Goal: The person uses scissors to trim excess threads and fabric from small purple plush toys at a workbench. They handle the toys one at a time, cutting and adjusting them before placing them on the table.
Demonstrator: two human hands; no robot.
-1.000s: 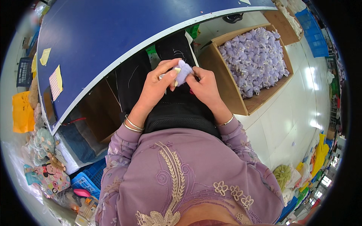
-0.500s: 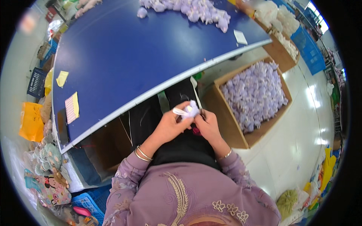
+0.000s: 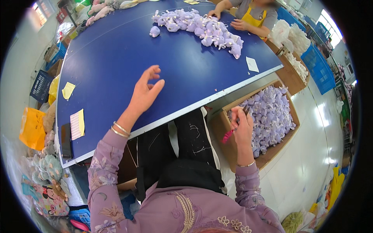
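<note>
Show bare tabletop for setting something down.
Bare: blue table between the left hand and white paper; also from that hand left to the yellow slip. Crowded: the table's far right, with the purple plush pile and a co-worker's hands.

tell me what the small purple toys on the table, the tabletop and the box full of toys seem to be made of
Purple toys: probably plush fabric, matte, with a soft, slightly fuzzy outline. Tabletop: smooth and hard with a dull sheen, perhaps laminate or painted board. Box: likely cardboard, given its plain matte brown, thin walls.
</note>
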